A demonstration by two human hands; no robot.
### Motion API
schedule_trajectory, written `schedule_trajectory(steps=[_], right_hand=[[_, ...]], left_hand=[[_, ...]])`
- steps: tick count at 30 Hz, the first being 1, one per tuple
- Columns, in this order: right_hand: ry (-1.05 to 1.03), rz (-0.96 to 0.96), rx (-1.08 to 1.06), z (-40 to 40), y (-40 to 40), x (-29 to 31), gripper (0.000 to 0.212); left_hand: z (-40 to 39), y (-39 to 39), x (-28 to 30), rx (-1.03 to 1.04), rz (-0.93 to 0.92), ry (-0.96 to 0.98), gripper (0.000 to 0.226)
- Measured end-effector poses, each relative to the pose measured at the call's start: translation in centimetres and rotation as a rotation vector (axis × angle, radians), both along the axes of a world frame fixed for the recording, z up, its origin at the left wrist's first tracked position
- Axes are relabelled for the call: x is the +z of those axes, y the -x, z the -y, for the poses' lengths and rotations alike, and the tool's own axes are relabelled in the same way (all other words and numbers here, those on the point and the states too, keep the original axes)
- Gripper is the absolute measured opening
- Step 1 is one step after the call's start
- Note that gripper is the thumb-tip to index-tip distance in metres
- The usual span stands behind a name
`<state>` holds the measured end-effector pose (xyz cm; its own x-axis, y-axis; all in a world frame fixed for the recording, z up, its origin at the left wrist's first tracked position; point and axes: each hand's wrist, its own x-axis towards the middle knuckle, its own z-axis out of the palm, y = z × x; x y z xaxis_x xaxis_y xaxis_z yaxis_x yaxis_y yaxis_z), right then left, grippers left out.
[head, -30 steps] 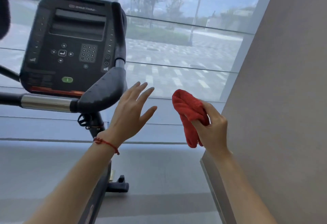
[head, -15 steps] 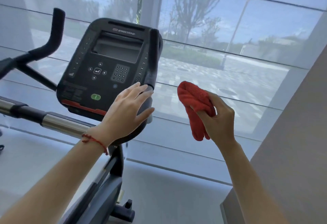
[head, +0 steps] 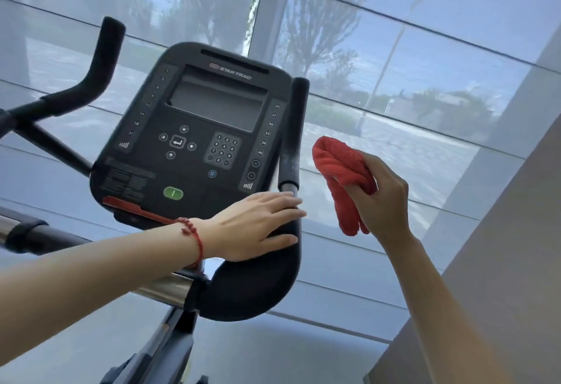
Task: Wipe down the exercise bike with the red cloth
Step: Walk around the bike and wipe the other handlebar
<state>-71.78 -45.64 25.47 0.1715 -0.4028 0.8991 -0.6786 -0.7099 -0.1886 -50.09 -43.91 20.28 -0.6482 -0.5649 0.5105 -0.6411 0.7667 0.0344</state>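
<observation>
The exercise bike's black console (head: pixel 194 137) with a dark screen, keypad and green button fills the centre. Its right handlebar grip (head: pixel 293 140) rises beside the console, and the left grip (head: pixel 100 58) curves up at the far left. My left hand (head: pixel 258 222) lies flat, fingers together, on the black curved pad at the base of the right handlebar. My right hand (head: pixel 385 201) holds the bunched red cloth (head: pixel 343 177) in the air just right of the right grip, a small gap apart from it.
A large window with a sheer blind (head: pixel 394 49) stands behind the bike. A grey wall (head: pixel 501 262) closes in on the right. A chrome crossbar (head: pixel 164 289) runs under the console, and the bike's frame drops away at the bottom centre.
My view has tilted up and moved closer to the console. My left hand has come down onto the pad under the right handlebar. The cloth in my right hand has stayed close to the right grip.
</observation>
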Motion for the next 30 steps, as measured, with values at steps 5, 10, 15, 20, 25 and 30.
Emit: schedule_trajectory(steps=[5,10,15,20,25,30], right_hand=[[-0.001,-0.029,-0.053,2.0,-1.2,0.5,0.031],[0.037,-0.098,-0.091,4.0,-1.9,0.9,0.031],[0.063,-0.202,-0.092,5.8,-3.1,1.6,0.034],[0.099,-0.412,-0.129,7.4,-4.8,1.6,0.035],[-0.002,-0.512,-0.127,8.1,-5.2,0.4,0.034],[-0.019,-0.631,-0.065,6.0,-5.1,1.3,0.031]], left_hand=[[1.4,-0.2,-0.3,-0.131,0.06,-0.104,0.059],[2.7,-1.0,-0.8,-0.264,0.05,-0.161,0.059],[3.5,-1.5,-1.4,-0.367,-0.04,-0.226,0.061],[4.1,-1.7,-1.6,-0.41,-0.053,-0.233,0.065],[4.2,-1.8,-1.7,-0.412,-0.059,-0.232,0.061],[4.1,-1.8,-1.6,-0.398,-0.049,-0.236,0.061]])
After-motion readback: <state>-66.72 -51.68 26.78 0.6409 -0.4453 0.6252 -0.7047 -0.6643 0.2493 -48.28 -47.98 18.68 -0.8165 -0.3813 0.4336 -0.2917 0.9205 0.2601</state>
